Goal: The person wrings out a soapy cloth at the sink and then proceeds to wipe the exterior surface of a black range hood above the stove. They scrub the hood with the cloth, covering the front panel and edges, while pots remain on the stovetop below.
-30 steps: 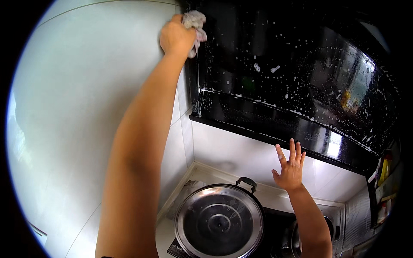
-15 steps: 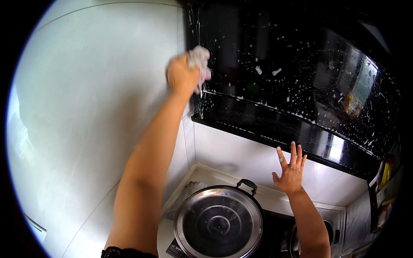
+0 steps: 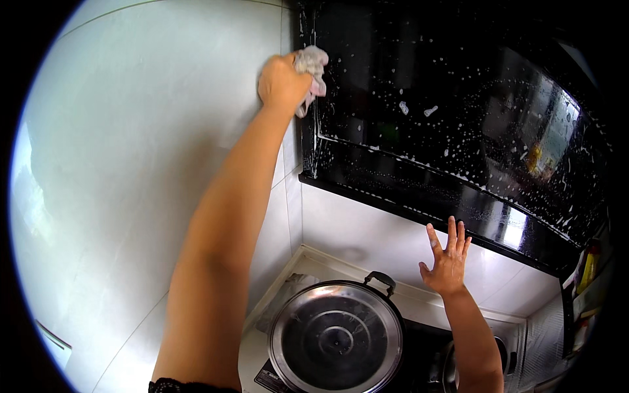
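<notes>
A crumpled greyish-pink cloth [image 3: 313,69] is gripped in my left hand [image 3: 282,82], against the left edge of a glossy black range hood [image 3: 393,78]. White foam drops and streaks dot the hood's dark face. My right hand [image 3: 448,265] is raised with its fingers spread and nothing in it. Its fingertips are at the hood's lower edge; whether they press on it I cannot tell. Below, a large pan with a glass lid and steel rim [image 3: 337,337] sits on the stove, its black side handle [image 3: 380,281] toward the wall.
A pale tiled wall [image 3: 131,150] rises close along my left arm. Partly behind my right forearm is a second pot [image 3: 449,367]. Shelves with a yellow package [image 3: 588,270] stand at the far right. Ridged silvery sheeting [image 3: 544,337] lines the right side.
My left hand has slid a little upward along the hood's left edge with the cloth. The right hand keeps its spread pose in nearly the same place. The view has shifted slightly.
</notes>
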Motion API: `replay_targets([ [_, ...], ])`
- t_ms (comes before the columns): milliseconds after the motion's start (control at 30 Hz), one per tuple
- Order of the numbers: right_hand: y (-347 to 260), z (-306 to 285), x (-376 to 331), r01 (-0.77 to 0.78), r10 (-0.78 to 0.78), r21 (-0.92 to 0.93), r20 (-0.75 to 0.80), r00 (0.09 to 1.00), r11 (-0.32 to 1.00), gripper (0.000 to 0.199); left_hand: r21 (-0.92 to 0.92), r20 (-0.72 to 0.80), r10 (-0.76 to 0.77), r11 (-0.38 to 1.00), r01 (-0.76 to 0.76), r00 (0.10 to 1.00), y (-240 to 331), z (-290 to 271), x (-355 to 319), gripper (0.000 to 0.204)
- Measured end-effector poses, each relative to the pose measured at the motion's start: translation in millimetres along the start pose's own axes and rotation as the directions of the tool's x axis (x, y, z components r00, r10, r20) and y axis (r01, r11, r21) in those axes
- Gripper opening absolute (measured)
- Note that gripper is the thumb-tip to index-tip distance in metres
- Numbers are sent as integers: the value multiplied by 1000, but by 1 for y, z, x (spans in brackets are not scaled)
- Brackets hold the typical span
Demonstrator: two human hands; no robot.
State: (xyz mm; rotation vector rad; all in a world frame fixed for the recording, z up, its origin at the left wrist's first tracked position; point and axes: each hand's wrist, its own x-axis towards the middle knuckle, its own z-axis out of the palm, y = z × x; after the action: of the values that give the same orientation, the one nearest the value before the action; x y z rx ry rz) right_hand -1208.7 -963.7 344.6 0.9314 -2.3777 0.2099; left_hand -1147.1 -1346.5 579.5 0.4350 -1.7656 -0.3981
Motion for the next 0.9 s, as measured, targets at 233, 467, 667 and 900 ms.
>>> replay_targets([
  [233,-2,1,0,-11,11,18,-14,1000,1000,100,170,30,97,980,-101,995,-39,25,-72,53],
  [467,-1,0,0,-14,14,-8,10,1000,1000,100,131,19,115,984,-117,993,-26,14,-35,47],
  [667,-1,4,0,-14,14,5,-25,1000,1000,99,195,52,132,971,-140,990,-25,13,-49,53],
  [900,-3,-2,0,-5,5,11,-17,1000,1000,98,211,90,133,966,-149,987,-43,21,-66,56],
])
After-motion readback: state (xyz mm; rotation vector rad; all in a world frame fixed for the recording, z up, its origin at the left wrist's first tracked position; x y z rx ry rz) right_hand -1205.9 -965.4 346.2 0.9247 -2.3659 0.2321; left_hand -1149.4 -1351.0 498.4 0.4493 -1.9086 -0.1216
